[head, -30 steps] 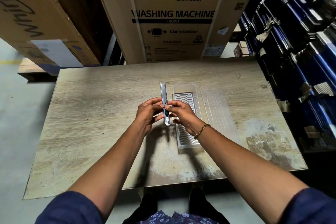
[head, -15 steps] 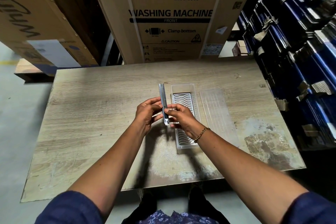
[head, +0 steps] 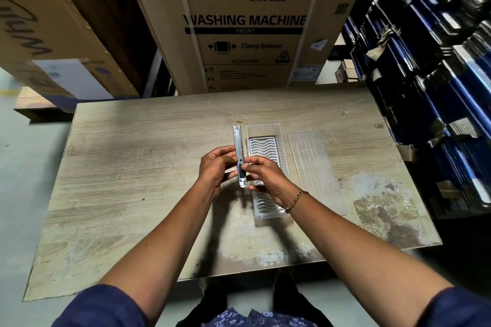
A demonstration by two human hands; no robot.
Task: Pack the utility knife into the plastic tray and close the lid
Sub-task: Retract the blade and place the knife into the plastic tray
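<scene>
A slim silver utility knife (head: 238,143) is held lengthwise above the table, its tip pointing away from me. My left hand (head: 215,167) grips its near half from the left side. My right hand (head: 265,176) pinches the same part from the right, fingers on the slider area. Just right of the knife lies the clear plastic tray (head: 263,129), open, with a wavy ribbed floor; my right hand covers its middle. The clear flat lid (head: 313,167) lies separately on the table to the tray's right.
The worn wooden table (head: 132,167) ends close to my body. A large LG washing machine carton (head: 247,21) stands behind it, more cartons at the left (head: 39,34). Dark blue stacked racks (head: 438,74) crowd the table's right edge.
The hands and knife have barely shifted; both hands keep the same grip on the knife beside the tray. The view moved slightly.
</scene>
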